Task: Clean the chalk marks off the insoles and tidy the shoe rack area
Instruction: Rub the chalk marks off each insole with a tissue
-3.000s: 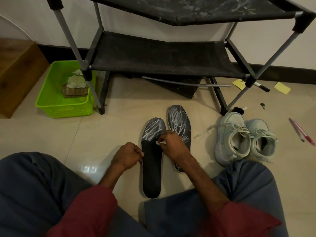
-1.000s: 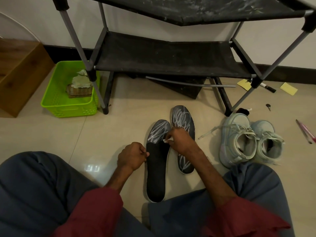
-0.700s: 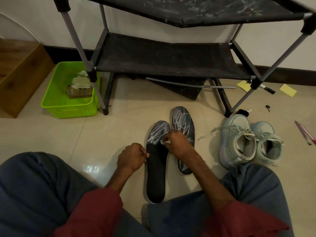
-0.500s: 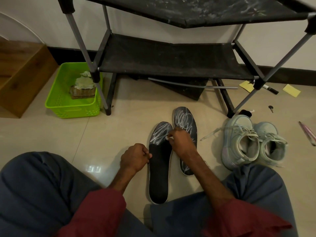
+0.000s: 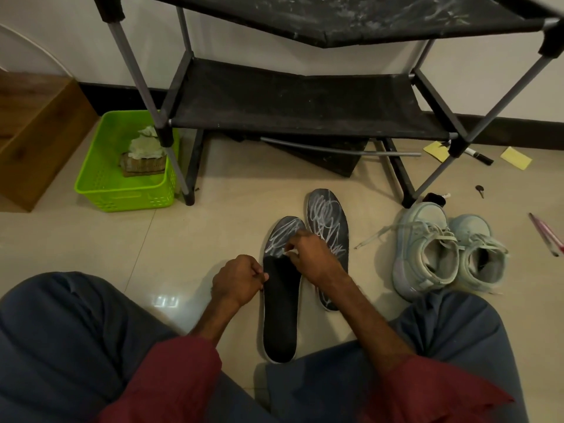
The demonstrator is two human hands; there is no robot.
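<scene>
Pinching small white wad (image 5: 288, 251) in right grip (image 5: 311, 257), fingers curled tight round it, pressing it onto near insole (image 5: 279, 315) right at the edge of the chalk marks (image 5: 282, 235). Probably working toe-ward from the heel half, already plain black. Clamping that insole's left rim with left grip (image 5: 238, 279), thumb and fingers pressed together on it, likely to stop it sliding on the tile floor (image 5: 91, 245) under the rubbing. Lying flat between the knees, toe toward shoe rack (image 5: 305, 102). Just beside on the right, seemingly touching at the toe: second insole (image 5: 328, 221), scribbled wherever visible, not started. Further out: pale shoes (image 5: 442, 251) on the right, green basket (image 5: 122, 190) by left rack leg, marker (image 5: 479, 156) and yellow notes (image 5: 515, 158) by the far leg; tidy-up pending. Versus 3 s back: same pinch, same clamp, wad only shuffled within the same band, chalk edge barely shifted, nothing else moved
</scene>
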